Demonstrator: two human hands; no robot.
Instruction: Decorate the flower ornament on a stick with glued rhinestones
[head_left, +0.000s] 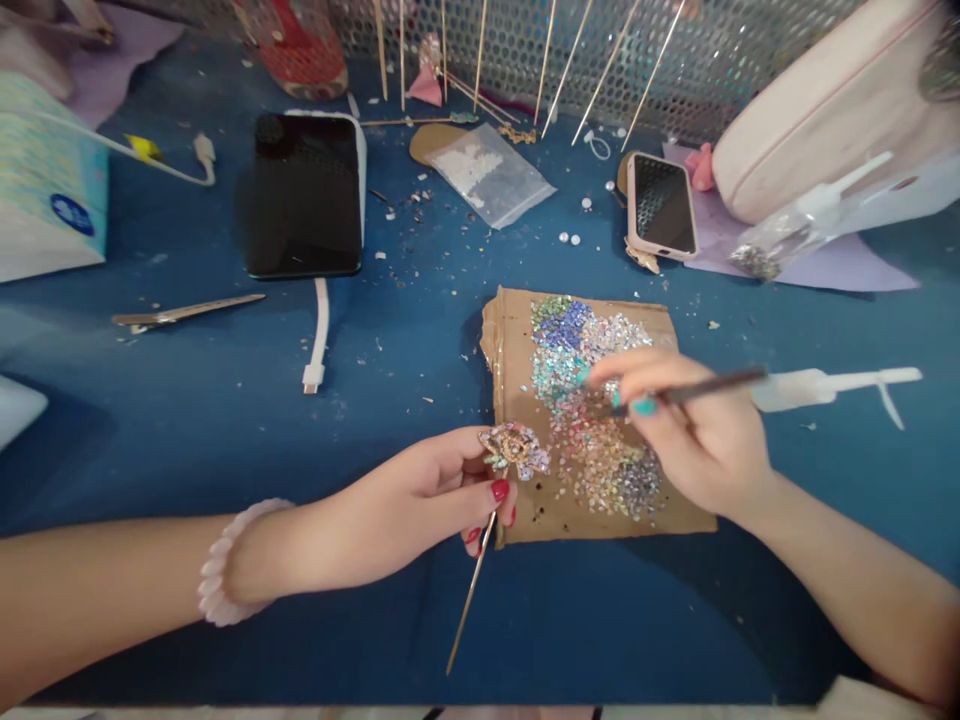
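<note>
Between the fingers of my left hand [450, 500] is a thin stick [471, 598], topped by a small flower-like ornament [516, 448] covered in coloured stones. A piece of cardboard [517, 400] lies on the blue table, bearing many small rhinestones [596, 460] grouped by colour: green, blue, clear, turquoise, pink, gold and grey. Over the right part of the cardboard, my right hand [686, 430] is closed around a dark pen-like tool [712, 386]. Its tip is blurred above the stones, so whether it touches them cannot be told.
Tweezers [187, 312], a black device [307, 195] and a white cable [321, 335] lie to the left. Behind the cardboard are a plastic bag [491, 175], a phone [661, 205] and several upright sticks [480, 55]. A white tube [795, 390] lies right.
</note>
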